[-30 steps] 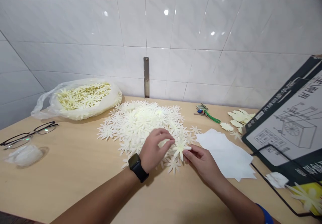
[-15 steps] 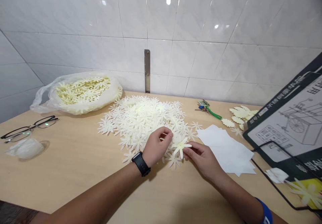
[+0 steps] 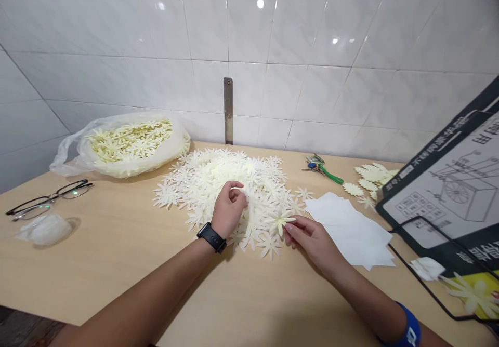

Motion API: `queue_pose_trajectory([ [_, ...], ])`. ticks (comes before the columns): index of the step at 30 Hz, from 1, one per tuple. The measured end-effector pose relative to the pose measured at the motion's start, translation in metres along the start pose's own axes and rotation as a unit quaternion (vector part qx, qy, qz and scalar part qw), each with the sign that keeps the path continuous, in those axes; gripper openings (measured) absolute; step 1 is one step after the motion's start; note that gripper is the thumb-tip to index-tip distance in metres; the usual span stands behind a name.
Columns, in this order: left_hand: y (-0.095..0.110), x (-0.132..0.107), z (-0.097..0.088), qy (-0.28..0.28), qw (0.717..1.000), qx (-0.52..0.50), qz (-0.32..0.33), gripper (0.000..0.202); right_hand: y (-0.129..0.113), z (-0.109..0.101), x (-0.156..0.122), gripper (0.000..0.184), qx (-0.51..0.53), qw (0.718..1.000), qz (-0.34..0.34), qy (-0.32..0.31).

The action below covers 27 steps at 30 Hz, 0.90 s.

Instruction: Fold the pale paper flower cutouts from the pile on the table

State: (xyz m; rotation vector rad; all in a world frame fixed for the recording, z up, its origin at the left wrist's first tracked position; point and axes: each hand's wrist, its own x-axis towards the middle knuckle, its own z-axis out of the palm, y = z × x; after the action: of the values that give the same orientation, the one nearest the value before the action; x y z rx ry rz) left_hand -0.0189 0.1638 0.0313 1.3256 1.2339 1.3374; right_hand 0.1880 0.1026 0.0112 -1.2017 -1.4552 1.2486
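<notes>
A heap of pale cream paper flower cut-outs [image 3: 218,181] is spread over the middle of the wooden table [image 3: 109,253]. My left hand [image 3: 228,209], with a black watch on the wrist, rests on the heap with its fingers curled in a pinch over the flowers; what it grips is hidden. My right hand [image 3: 312,238] pinches one flower cut-out [image 3: 279,222] by a petal at the heap's near right edge.
A clear plastic bag of more flowers [image 3: 125,144] lies at the back left. Glasses [image 3: 47,201] and a crumpled plastic wrap [image 3: 44,228] sit at the left. White paper sheets [image 3: 351,232], keys with a green strap [image 3: 322,169], leaf cut-outs [image 3: 370,178] and a printed box [image 3: 452,191] are on the right.
My left hand has moved back and left, from beside the held flower onto the middle of the heap. The right hand has stayed put with its flower.
</notes>
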Motion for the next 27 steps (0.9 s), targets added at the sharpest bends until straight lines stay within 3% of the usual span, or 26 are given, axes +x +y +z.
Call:
queue_pose_trajectory([
  [2,0.003,-0.002,-0.001,0.021,0.994,0.085,0.072,0.022,0.000,0.000,0.000,0.027,0.000,1.000,0.006,0.009],
  [5,0.008,-0.010,0.001,0.028,0.959,0.203,0.198,0.015,-0.001,0.000,0.000,0.030,-0.005,1.000,0.011,0.025],
  [11,0.009,-0.030,0.013,-0.148,0.931,0.184,0.277,0.015,-0.003,0.001,0.001,0.031,0.008,0.999,0.001,0.035],
  [15,0.005,-0.035,0.018,-0.195,0.900,0.221,0.321,0.013,-0.004,0.001,0.001,0.031,0.008,0.999,-0.010,0.031],
  [19,0.004,-0.034,0.019,-0.215,0.911,0.192,0.294,0.012,-0.004,0.002,0.000,0.031,0.010,1.000,-0.009,0.027],
  [27,0.010,-0.032,0.022,-0.186,0.972,0.096,0.110,0.016,-0.003,0.004,0.001,0.027,0.035,0.999,-0.017,-0.002],
])
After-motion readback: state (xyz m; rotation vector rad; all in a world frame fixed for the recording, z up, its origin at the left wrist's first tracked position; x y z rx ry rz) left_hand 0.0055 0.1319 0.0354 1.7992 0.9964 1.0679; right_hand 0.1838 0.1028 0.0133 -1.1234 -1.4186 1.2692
